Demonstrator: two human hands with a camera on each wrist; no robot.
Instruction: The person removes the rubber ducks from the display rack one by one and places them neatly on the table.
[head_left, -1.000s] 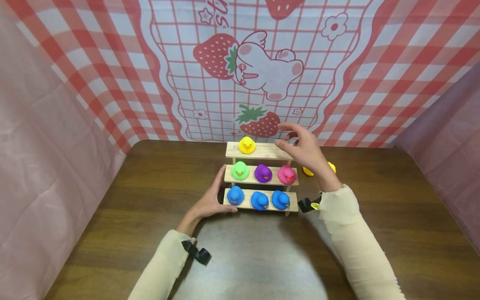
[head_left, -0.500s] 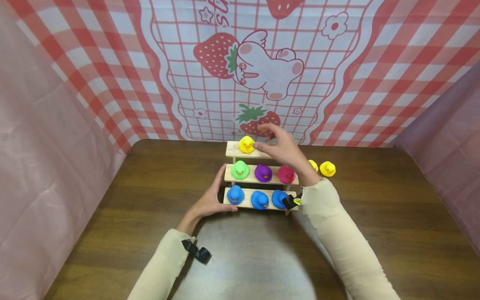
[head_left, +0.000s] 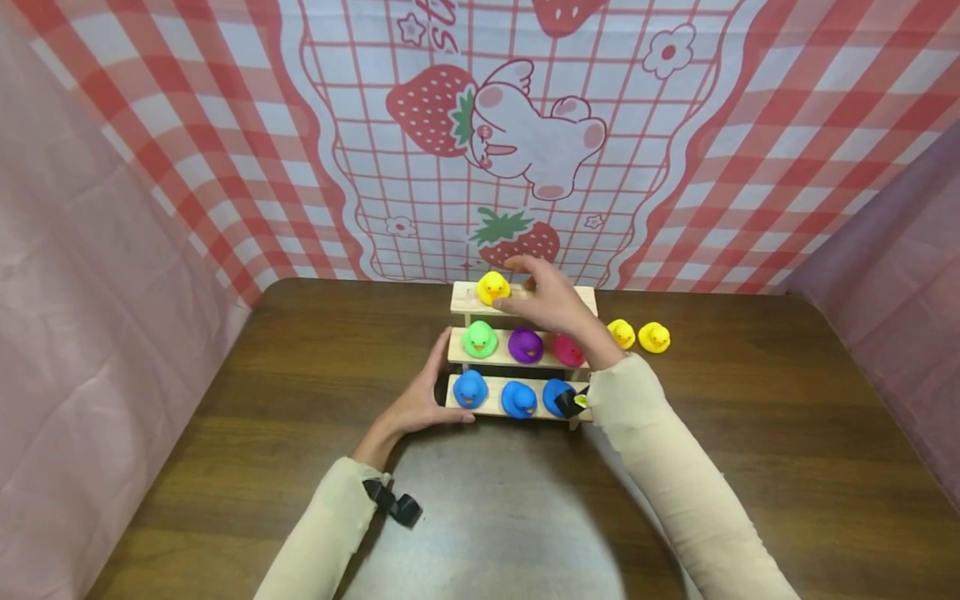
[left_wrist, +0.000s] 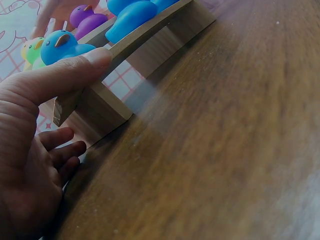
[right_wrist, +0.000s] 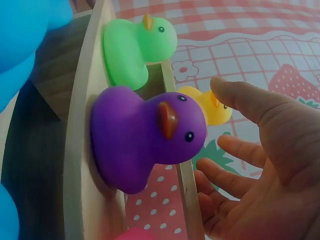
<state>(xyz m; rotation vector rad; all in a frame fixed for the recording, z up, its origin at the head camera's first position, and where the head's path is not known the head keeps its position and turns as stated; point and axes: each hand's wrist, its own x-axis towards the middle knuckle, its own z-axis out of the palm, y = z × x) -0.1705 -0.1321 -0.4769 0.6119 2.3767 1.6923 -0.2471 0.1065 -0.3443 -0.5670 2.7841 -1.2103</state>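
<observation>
A three-tier wooden display stand holds rubber ducks. My left hand grips its left end, the thumb along the bottom tier's front edge beside a blue duck. On the top tier sits a yellow duck. My right hand is just right of that duck, thumb and fingers spread apart around its side; whether they touch it I cannot tell. In the right wrist view, the yellow duck is partly hidden behind the purple duck and my thumb.
The middle tier carries a green duck, a purple one and a pink duck, partly covered by my right arm. Two more blue ducks share the bottom tier. Two yellow ducks stand on the wooden table. A checked strawberry cloth hangs behind.
My right hand has moved left along the top tier to the yellow duck. The two yellow ducks on the table have come into full view. My left hand has stayed put.
</observation>
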